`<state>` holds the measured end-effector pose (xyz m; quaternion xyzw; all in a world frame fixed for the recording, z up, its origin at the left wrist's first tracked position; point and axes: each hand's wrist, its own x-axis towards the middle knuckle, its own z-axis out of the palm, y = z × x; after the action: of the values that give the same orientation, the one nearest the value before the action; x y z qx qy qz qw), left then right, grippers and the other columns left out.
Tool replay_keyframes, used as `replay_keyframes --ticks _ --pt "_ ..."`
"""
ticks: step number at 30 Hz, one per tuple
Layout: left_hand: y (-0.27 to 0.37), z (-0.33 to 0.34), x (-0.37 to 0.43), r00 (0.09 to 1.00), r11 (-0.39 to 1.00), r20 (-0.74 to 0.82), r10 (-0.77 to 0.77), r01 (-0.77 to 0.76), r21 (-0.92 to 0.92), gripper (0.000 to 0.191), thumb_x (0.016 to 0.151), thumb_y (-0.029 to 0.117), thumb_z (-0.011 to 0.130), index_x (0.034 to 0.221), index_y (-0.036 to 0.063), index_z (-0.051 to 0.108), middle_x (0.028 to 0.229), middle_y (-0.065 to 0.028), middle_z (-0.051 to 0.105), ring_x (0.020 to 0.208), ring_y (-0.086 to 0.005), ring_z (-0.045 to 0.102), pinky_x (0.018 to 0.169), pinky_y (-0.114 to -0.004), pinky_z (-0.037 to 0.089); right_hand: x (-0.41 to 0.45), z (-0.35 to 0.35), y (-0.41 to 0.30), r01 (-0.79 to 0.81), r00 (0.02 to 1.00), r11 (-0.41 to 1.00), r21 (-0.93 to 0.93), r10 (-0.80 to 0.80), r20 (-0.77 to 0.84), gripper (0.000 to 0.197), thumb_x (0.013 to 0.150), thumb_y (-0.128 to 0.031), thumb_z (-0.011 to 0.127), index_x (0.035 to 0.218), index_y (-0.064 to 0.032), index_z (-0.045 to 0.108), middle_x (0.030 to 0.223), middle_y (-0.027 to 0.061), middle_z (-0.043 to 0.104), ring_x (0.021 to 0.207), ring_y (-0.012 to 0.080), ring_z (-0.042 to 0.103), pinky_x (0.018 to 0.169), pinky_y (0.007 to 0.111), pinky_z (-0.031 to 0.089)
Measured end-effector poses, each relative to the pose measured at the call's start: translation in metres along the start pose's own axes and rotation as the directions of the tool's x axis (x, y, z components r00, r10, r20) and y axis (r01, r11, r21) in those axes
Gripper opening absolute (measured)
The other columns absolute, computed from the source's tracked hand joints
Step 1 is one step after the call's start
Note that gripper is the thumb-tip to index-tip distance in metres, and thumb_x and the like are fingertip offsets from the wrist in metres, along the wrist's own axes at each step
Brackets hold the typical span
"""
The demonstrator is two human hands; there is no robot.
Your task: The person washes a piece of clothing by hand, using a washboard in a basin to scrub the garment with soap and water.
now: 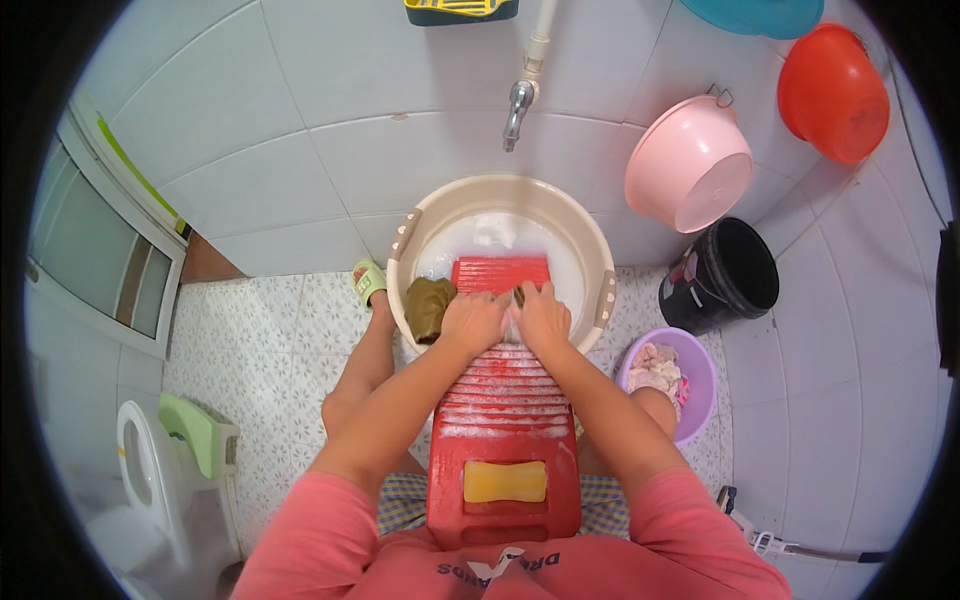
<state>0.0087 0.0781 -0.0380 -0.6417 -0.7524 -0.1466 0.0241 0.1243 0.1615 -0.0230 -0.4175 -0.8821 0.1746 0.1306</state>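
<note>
A red plastic washboard (503,420) slopes from my lap down into a beige round basin (592,225) of sudsy water (495,229). Foam lies along its ridges. My left hand (476,319) and my right hand (544,315) are curled close together over the middle of the board, gripping a wet, foamy cloth (513,326) between them. Most of that cloth is hidden by my fingers. To the left of my left hand, an olive-green garment (430,309) is bunched at the basin's inner edge. A yellow soap bar (505,481) rests in the board's recess near me.
Above the basin, a metal tap (517,112) juts from the tiled wall. At right stand a black bucket (694,289) and a purple basin (705,405) with clothes. Pink (690,165) and red basins (832,94) hang higher. A toilet (161,487) is at left.
</note>
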Motion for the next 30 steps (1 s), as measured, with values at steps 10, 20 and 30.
replay_keyframes --ticks 10,20,30 --pt "0.02 -0.051 -0.073 0.934 0.928 -0.198 0.298 -0.332 -0.171 0.022 0.083 0.024 0.061 0.1 0.0119 0.066 0.06 -0.0071 0.057 0.058 -0.0265 0.057 0.059 -0.039 0.048 -0.096 -0.043 0.009 0.282 0.956 0.944 0.169 -0.292 0.036 0.029 0.077 -0.028 0.064 0.1 -0.0117 0.06 0.097 0.0212 0.055 0.074 0.0423 0.063 0.069 0.05 0.052" --pt "-0.003 -0.023 -0.002 0.977 0.987 -0.212 -0.029 -0.006 -0.163 0.034 0.083 0.028 0.064 0.104 0.0025 0.061 0.09 -0.0213 0.066 0.087 -0.0347 0.064 0.079 -0.044 0.05 0.005 -0.002 0.015 0.08 0.996 0.988 0.132 -0.085 0.028 0.036 0.082 -0.03 0.065 0.113 -0.0127 0.057 0.108 0.0188 0.055 0.09 0.0405 0.061 0.077 0.049 0.05" --pt "-0.065 -0.08 -0.059 0.998 0.92 0.07 -0.008 0.034 -0.39 0.04 0.071 0.017 0.076 0.105 0.0039 0.059 0.094 -0.0196 0.062 0.092 -0.0396 0.058 0.08 -0.043 0.046 -0.051 -0.073 0.073 0.279 0.908 0.78 0.56 -0.404 0.11 0.027 0.072 -0.008 0.071 0.096 -0.0062 0.059 0.1 0.0098 0.054 0.093 0.0274 0.057 0.086 0.034 0.044"
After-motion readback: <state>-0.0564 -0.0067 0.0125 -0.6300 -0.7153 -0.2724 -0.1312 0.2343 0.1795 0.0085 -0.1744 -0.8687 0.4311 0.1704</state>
